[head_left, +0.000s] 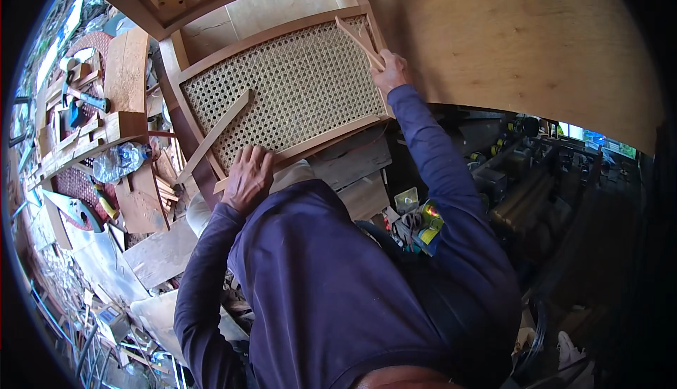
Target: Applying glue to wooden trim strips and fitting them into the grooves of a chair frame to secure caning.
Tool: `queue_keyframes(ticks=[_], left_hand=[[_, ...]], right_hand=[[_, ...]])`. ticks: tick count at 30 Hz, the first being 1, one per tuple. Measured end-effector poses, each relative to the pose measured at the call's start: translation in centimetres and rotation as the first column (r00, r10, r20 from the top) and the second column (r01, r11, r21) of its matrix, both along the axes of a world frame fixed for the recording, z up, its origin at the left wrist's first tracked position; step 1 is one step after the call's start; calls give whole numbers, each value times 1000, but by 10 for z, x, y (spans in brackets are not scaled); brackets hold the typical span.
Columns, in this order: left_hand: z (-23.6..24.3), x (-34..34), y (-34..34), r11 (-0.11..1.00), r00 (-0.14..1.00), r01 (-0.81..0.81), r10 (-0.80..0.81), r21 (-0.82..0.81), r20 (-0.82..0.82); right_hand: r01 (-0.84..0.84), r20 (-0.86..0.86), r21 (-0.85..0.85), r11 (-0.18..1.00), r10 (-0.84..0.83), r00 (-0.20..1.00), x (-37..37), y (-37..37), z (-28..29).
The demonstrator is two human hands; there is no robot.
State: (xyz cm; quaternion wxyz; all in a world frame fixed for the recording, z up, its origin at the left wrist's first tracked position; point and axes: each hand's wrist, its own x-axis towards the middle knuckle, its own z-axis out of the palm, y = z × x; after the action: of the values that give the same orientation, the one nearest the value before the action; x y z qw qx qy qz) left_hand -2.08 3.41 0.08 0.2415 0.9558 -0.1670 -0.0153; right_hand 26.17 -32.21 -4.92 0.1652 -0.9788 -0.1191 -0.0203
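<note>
A wooden chair frame [335, 133] with a woven cane panel [282, 78] lies tilted in front of me. My right hand [393, 71] is closed around a thin wooden strip [360, 42] at the panel's right side; the strip's far end reaches over the top right corner. My left hand [248, 176] has its fingers curled over the near rail by the lower left corner, with its fingertips partly hidden. Another loose wooden strip [217, 135] lies slantwise across the left part of the cane, its lower end sticking out past the frame.
On the left, a hammer [86, 96], wood offcuts and a crumpled clear plastic bottle [118, 162] lie on a cluttered bench. A handsaw [74, 213] rests below them. A large plywood sheet [508, 29] fills the upper right. Dark shelving and tools [508, 156] stand beneath it.
</note>
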Motion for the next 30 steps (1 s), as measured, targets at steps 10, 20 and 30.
queue_keyframes(ticks=[10,20,30], left_hand=[[-1,1,3,999,1000,7,-8,38,19],[41,-19,13,981,989,-144,138,-132,-53],[102,-103,118,475,360,-839,851,-266,383]], right_hand=[[-1,-16,98,995,2,1000,1,1,31],[183,-250,968,174,555,793,40,59,195],[-92,49,996,19,733,679,3,142,222]])
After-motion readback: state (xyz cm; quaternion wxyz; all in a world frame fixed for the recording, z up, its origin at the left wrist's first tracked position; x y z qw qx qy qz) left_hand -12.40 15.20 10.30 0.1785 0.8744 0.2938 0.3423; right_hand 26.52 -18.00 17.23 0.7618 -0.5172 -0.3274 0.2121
